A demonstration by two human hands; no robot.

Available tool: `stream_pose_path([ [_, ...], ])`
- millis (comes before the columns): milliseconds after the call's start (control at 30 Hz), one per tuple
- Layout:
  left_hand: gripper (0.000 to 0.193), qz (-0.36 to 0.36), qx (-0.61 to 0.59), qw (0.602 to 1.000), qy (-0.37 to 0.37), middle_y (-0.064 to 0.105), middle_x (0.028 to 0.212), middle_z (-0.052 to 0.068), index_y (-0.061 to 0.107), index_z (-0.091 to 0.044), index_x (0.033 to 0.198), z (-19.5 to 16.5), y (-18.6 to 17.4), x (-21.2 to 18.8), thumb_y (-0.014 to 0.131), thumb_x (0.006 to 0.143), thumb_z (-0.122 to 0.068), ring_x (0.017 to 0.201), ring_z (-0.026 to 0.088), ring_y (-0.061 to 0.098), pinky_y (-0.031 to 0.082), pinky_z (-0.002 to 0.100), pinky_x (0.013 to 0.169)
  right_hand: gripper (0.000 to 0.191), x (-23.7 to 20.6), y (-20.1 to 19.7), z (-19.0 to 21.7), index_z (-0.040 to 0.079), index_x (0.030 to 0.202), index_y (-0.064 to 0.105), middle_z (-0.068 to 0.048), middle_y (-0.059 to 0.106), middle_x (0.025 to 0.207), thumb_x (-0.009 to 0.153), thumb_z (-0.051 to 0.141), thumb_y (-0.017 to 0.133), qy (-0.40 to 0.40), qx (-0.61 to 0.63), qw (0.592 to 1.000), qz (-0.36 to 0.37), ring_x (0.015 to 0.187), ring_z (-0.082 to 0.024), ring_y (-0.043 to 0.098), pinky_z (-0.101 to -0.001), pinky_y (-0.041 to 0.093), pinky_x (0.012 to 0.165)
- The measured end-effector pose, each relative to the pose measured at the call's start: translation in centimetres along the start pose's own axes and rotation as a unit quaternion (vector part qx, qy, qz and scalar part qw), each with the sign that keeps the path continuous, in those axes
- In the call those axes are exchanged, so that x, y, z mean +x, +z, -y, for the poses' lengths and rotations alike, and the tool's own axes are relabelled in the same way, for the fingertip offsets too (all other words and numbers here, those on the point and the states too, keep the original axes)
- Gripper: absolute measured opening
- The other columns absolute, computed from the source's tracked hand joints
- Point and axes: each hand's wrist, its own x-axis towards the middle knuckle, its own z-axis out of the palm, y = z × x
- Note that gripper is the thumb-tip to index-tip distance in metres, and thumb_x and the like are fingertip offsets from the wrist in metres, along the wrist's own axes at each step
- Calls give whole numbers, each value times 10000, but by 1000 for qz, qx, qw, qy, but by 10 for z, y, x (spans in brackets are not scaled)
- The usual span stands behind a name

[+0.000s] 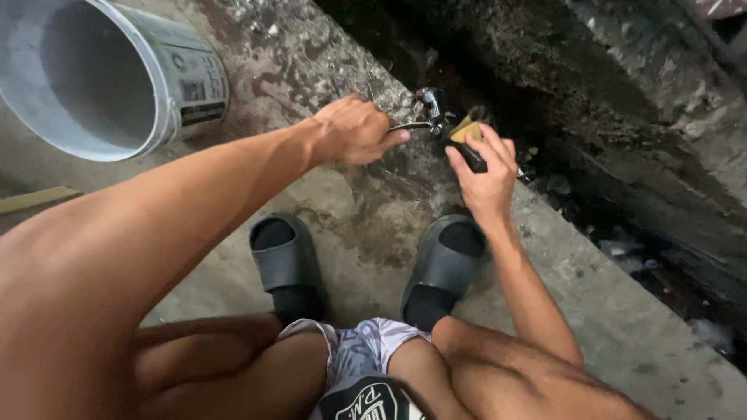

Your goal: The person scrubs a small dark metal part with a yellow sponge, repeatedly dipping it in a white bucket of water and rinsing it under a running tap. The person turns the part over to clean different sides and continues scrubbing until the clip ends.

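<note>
My left hand [354, 131] is closed around a thin metal handle that leads to a small shiny metal part [430, 103] at the edge of the concrete slab [342, 210]. My right hand [482, 173] grips a dark tool with a yellow-tan tip [467, 134], pressed next to that metal part. Both hands meet just above the dark gap beside the slab. My knees and two dark slides [286, 260] are below them.
A grey plastic bucket [101, 78] lies tilted on its side at the upper left, its mouth facing me. A dark, dirty trench [622, 155] runs along the slab's right edge. A strip of wood [35, 199] lies at the left.
</note>
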Motion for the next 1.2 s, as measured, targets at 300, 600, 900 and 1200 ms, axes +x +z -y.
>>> stream_pose_path([
  [300,469,-228,-158,955,103,655,674,233,741,-46,787,-8,23,30,591,1008,-431,664,458,653,529,523,626,312,1,-15,13,-39,1058,735,-206,692,1288,836,85,917,-60,-3,998,33,1094,-364,635,-433,536,966],
  [600,458,-444,-298,837,-116,605,574,232,717,-52,734,-26,34,37,619,968,-433,579,441,643,500,501,544,418,5,10,36,-50,1127,699,-237,617,1334,827,130,926,-189,-12,978,81,1096,-390,610,-448,539,952],
  [900,451,-390,-265,880,-61,612,587,211,680,-54,781,-5,43,19,547,1011,-419,595,439,634,496,528,579,434,41,36,33,-41,1187,704,-221,594,1393,837,125,900,-194,-19,970,142,1151,-380,582,-438,525,997],
  [1200,490,-387,-285,875,-60,602,607,229,674,-52,740,-4,47,19,547,1022,-432,614,453,623,491,525,578,484,27,51,45,-33,1223,723,-224,587,1393,802,167,855,-240,-84,950,184,1135,-382,546,-458,483,993],
])
